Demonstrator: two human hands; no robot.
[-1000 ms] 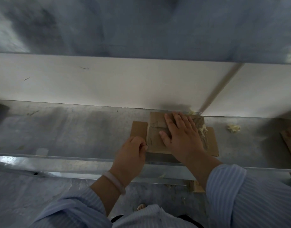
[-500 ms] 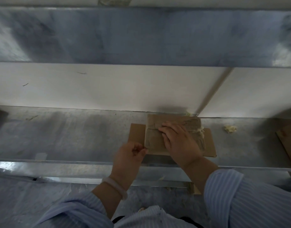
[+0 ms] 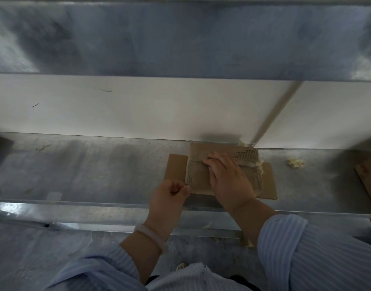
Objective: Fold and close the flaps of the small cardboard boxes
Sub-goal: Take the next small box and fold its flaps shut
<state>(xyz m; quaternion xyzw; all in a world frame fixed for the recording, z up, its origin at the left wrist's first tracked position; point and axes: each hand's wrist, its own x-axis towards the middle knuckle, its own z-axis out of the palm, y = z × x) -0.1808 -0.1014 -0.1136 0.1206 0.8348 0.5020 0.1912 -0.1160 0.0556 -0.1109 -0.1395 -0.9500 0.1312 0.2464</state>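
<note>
The right hand (image 3: 228,179) is pressing down on the cardboard box (image 3: 198,179) top flaps, grip apart. The left hand (image 3: 170,194) is on the near-left corner, grip pinched on it, box sitting on the bench (image 3: 96,164).

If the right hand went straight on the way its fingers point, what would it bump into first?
The right hand presses on the cardboard box. Going straight on across the box top, it would probably meet the white wall just behind the box, though depth is hard to judge.

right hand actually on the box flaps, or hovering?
Touching. Head view: the right hand rests on the folded top flaps of the cardboard box, fingertips pressing near the seam, no gap visible.
</note>
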